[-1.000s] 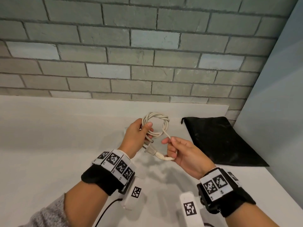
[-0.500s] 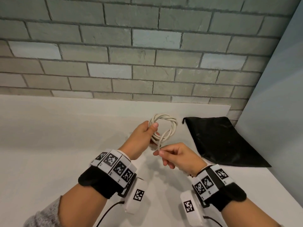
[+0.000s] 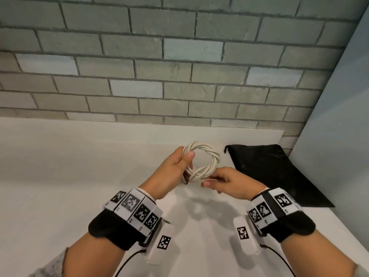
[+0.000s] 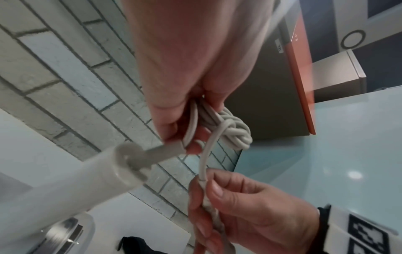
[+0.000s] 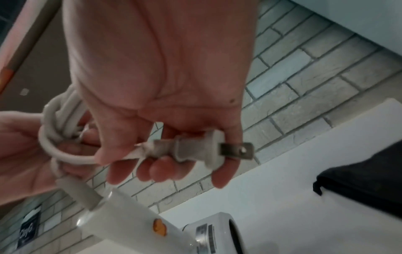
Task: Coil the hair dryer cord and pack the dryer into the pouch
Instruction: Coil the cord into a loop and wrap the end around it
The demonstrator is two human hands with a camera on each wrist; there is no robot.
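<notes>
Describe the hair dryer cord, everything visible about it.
The cord is off-white, round and rubbery-looking, wound into a small ring of several loops with the tail wrapped around the bundle. The left hand grips the ring's near side, held above the white counter. The right hand holds the plug, whose flat metal prong sticks out. The other end enters the white dryer's handle through a grey sleeve.

The coiled cord (image 3: 201,160) is hanging above the counter (image 3: 60,176), in front of the brick wall (image 3: 179,66). The left hand (image 3: 173,170) is gripping its left side; the right hand (image 3: 227,182), just right and nearer, is holding the plug (image 5: 195,149). The dryer (image 5: 141,223) is dangling beneath the coil. The pouch (image 3: 275,172) is lying flat on the counter to the right, beside the side panel (image 3: 339,136).
</notes>
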